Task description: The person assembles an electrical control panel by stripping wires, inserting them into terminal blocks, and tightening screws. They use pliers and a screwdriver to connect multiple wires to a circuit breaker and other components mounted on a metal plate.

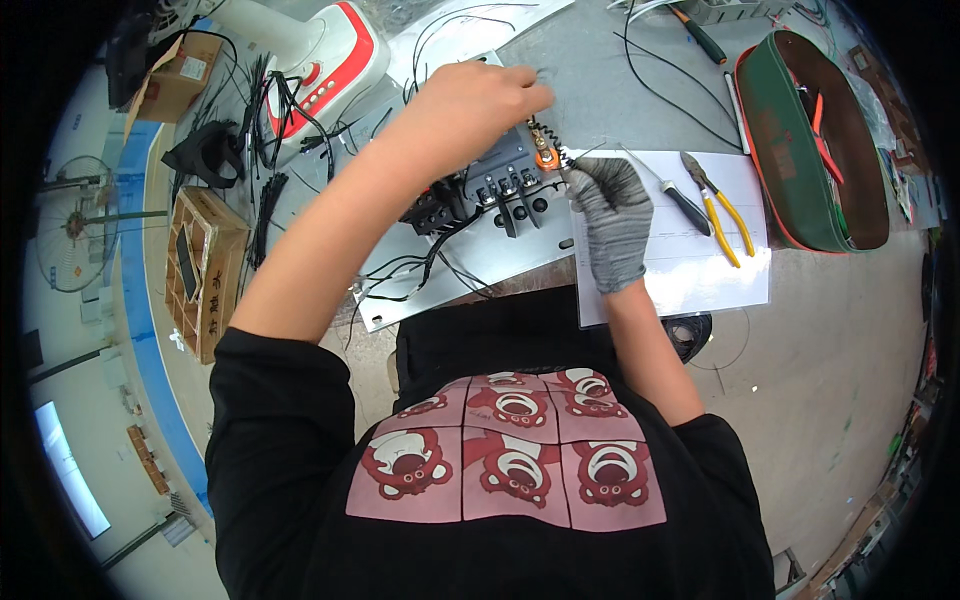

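My left hand [475,112], bare, reaches over a dark grey electrical device [502,165] mounted on a white metal plate [535,248]. Its fingers are curled together beyond the device, and what they hold is hidden. In a grey striped glove, my right hand [612,208] pinches at the lower end of a black coiled wire [552,137]. That coil runs beside an orange ring-shaped part [546,160] with brass fittings at the device's right side. Black wires [432,262] loop across the plate's left part.
Right of the plate, yellow-handled cutting pliers [722,215] and a screwdriver [685,205] lie on a white sheet [690,275]. A green tool bag [775,165] stands beyond. A red-and-white machine [345,75], black cable bundles [265,215] and a wooden box [205,270] are at left.
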`<act>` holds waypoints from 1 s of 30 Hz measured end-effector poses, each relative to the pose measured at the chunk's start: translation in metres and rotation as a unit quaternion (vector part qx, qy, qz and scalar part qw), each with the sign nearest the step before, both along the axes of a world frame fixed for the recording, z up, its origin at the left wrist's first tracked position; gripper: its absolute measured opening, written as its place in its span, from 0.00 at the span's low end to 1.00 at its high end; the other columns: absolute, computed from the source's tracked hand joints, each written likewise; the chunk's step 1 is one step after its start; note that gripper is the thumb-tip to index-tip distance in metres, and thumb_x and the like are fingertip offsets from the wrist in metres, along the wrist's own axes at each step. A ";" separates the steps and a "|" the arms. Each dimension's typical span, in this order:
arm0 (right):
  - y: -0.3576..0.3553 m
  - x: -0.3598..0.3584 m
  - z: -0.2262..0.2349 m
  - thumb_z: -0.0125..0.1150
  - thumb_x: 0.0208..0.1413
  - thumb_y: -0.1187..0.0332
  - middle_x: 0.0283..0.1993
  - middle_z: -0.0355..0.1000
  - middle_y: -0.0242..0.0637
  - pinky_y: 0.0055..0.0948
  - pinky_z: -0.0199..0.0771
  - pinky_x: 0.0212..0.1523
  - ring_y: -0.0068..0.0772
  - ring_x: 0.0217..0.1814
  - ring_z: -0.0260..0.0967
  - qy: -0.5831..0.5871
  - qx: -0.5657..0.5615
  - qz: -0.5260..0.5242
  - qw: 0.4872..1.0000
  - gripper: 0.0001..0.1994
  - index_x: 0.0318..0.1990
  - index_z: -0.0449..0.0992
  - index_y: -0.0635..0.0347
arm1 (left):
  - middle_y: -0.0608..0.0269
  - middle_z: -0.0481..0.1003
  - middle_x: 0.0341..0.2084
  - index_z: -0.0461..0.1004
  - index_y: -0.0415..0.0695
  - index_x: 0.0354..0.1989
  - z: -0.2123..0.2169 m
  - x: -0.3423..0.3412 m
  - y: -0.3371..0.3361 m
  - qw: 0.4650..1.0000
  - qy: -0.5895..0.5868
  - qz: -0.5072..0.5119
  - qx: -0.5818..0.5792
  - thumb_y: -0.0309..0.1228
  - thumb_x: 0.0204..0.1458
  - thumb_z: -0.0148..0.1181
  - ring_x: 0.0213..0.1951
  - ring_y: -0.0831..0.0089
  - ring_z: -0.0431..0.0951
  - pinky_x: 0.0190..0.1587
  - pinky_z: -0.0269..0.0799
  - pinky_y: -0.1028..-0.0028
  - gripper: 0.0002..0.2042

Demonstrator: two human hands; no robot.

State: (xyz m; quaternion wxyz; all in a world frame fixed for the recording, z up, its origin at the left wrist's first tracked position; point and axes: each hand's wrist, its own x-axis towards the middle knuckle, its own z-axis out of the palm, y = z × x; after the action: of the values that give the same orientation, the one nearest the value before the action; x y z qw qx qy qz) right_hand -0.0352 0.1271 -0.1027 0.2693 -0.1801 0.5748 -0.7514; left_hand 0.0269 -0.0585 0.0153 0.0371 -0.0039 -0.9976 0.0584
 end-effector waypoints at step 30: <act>-0.059 -0.104 0.009 0.58 0.59 0.56 0.41 0.79 0.40 0.40 0.76 0.47 0.46 0.43 0.77 0.512 0.351 0.163 0.767 0.13 0.46 0.80 0.49 | 0.65 0.74 0.40 0.73 0.46 0.42 -0.020 0.018 -0.013 0.984 0.031 -0.002 0.175 0.29 0.54 0.60 0.47 0.64 0.73 0.55 0.64 0.64 0.08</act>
State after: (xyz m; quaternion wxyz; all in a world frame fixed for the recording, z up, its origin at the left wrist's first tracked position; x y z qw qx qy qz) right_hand -0.1395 0.0684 -0.0939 0.0979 -0.5216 0.8133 -0.2383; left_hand 0.0447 -0.0713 -0.0047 0.0680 0.0020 -0.9908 -0.1168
